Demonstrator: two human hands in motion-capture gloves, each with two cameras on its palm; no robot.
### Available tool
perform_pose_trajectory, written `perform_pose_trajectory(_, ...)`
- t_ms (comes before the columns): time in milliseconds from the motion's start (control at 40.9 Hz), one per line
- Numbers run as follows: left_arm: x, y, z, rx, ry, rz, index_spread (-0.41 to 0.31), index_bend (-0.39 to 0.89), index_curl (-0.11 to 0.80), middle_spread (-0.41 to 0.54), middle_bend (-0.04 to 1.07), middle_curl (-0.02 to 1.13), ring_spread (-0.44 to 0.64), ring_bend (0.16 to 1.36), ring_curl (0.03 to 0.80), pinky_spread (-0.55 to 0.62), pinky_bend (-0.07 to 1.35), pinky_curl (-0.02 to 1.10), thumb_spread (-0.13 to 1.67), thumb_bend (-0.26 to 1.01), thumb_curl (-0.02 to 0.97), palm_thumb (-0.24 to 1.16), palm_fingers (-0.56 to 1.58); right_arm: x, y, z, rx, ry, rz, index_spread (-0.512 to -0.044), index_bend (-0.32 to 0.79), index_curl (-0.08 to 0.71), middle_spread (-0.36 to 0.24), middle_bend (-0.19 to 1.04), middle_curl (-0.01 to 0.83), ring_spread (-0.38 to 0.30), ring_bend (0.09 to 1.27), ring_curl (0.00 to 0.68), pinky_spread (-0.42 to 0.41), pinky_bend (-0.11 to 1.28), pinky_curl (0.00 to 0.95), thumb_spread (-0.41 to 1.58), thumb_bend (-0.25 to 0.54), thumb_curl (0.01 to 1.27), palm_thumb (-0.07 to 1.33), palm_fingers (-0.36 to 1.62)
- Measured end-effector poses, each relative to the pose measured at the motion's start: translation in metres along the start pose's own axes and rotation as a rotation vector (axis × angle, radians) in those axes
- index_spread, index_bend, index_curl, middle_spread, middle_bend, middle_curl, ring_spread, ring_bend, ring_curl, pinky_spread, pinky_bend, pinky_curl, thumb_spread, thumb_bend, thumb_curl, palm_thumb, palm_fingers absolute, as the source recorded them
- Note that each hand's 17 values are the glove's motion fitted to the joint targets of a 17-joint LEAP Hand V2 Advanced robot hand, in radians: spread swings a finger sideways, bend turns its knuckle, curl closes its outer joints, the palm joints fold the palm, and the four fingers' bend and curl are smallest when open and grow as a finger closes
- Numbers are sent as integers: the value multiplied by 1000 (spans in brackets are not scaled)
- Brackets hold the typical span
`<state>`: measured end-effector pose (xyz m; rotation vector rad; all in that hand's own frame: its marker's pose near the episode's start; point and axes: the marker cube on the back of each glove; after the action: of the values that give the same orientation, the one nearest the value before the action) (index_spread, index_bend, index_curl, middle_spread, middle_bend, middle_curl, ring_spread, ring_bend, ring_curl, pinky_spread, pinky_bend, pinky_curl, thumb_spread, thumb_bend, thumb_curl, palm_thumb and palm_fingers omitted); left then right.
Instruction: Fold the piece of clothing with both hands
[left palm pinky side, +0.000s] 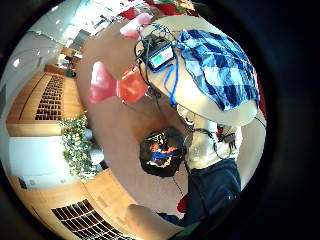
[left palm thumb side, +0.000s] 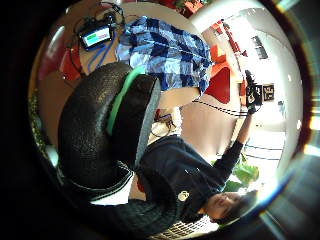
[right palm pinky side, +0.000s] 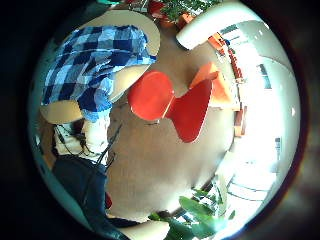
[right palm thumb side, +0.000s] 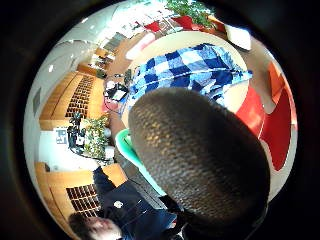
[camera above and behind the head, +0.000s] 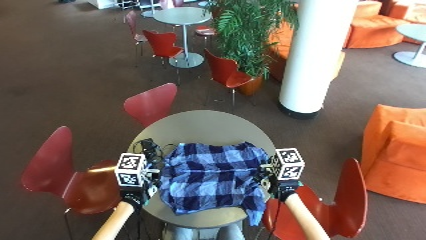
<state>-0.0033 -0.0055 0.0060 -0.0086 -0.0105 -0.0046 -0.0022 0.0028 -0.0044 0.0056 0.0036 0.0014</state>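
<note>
A blue checked shirt (camera above and behind the head: 214, 179) lies spread out on a small round table (camera above and behind the head: 200, 125). Its near right corner hangs over the table's edge. The left hand (camera above and behind the head: 135, 192) is at the shirt's left side and the right hand (camera above and behind the head: 279, 184) is at its right side, both just beside the cloth. You cannot tell how the fingers of either hand are set. A small device with a green screen (left palm pinky side: 161, 57) sits on the table left of the shirt. Red chairs (camera above and behind the head: 73, 175) stand around the table.

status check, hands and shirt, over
Left hand and right hand flank the blue plaid shirt, grip unclear. Shirt lies rumpled on round table. Small device beside it.
</note>
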Motion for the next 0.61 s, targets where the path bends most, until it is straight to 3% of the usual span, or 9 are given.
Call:
perform_pose_trajectory(98,0,-4,1,-6,-9,1,-55,187,92,105,122,39,218,448,112,184,339,111,655,77,36,128,214,2,-2,2,0,1,-1,-250,181,99,-31,187,76,42,299,83,135,380,132,644,66,35,111,312)
perform_pose_trajectory(220,5,-7,-4,-4,19,4,-70,192,147,134,135,67,286,493,152,234,359,158,896,70,63,134,179,1,-2,-2,-1,8,6,-312,172,149,-39,187,119,55,310,123,171,389,180,888,58,62,115,288)
perform_pose_trajectory(416,20,-32,0,-10,38,38,-79,186,211,161,144,98,339,533,183,271,377,205,1091,39,103,122,140,7,-21,0,-42,7,-19,-353,160,193,-38,186,169,65,319,158,197,399,224,1088,32,103,112,275)
perform_pose_trajectory(562,41,-54,9,-38,25,82,-89,164,240,169,147,118,363,561,202,289,402,236,1120,-3,129,97,97,9,-39,10,-201,41,-61,-364,133,206,-36,182,198,68,329,181,206,428,255,1146,24,136,140,254)
perform_pose_trajectory(611,48,-63,16,-64,46,100,-95,157,244,171,144,123,371,574,208,298,413,244,1123,-11,139,93,75,6,-42,13,-253,38,-79,-375,88,192,-33,153,195,71,343,190,228,515,283,1134,29,155,174,228)
